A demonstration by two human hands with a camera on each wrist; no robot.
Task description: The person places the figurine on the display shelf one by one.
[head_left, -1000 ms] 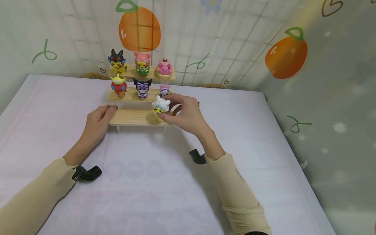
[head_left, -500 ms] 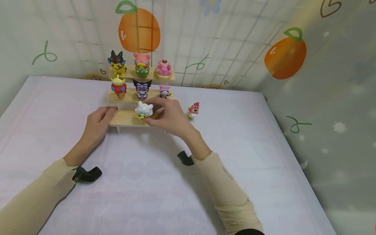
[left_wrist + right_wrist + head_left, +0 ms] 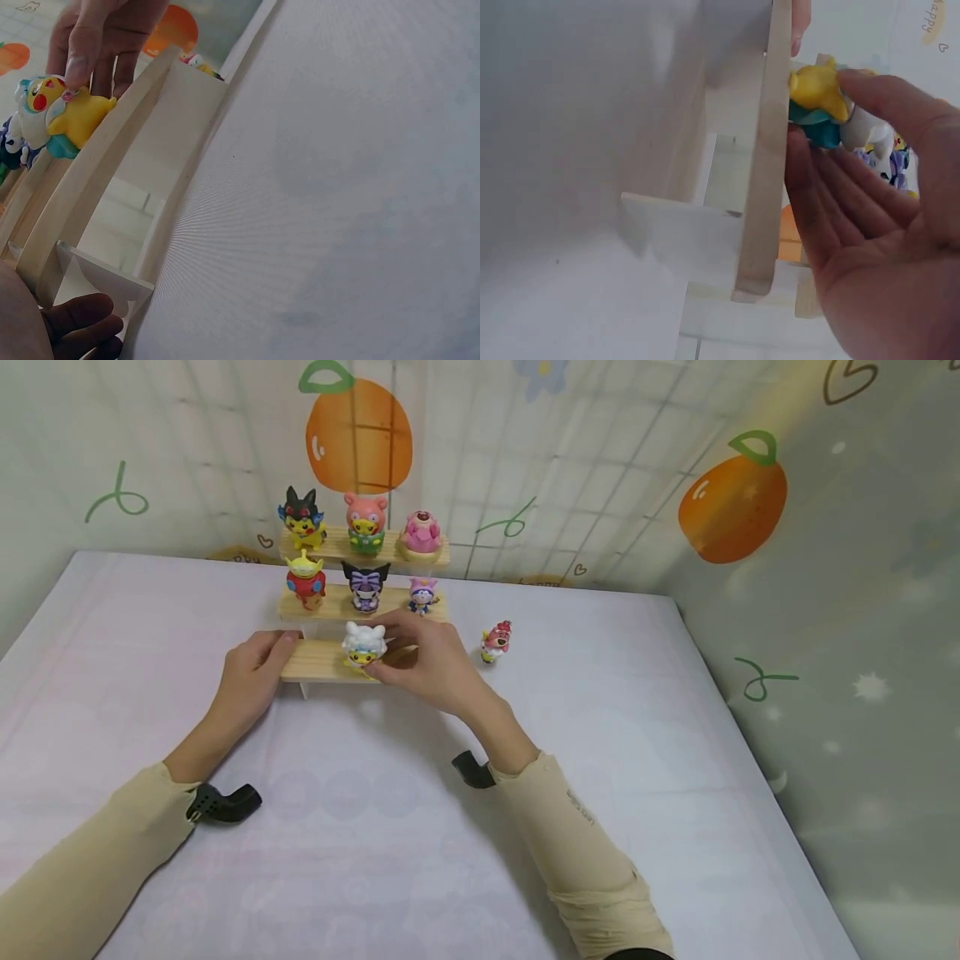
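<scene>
A small yellow figurine [image 3: 363, 647] in a fluffy white hood stands upright at the middle of the lowest step of a three-tier wooden display stand [image 3: 318, 662]. My right hand [image 3: 438, 664] pinches it from the right side between thumb and fingers. In the right wrist view, the figurine's yellow body and teal part [image 3: 821, 94] show, its feet right at the plank. My left hand [image 3: 251, 675] holds the left end of that lowest step, thumb along the plank. From the left wrist, its fingers [image 3: 79, 330] appear by the stand's white end support [image 3: 105, 270].
Behind, the middle step holds a red alien figurine [image 3: 306, 583], a purple-black one [image 3: 365, 587] and a small pink-hooded one [image 3: 423, 597]. Three more, including a pink bear [image 3: 422, 533], line the top step. A red-topped figurine [image 3: 496, 642] stands on the table right of the stand.
My right hand has carried the white-hooded figurine left, from the right end of the lowest step to its middle, and lowered it slightly. The red-topped figurine has come into view. My left hand stays put.
</scene>
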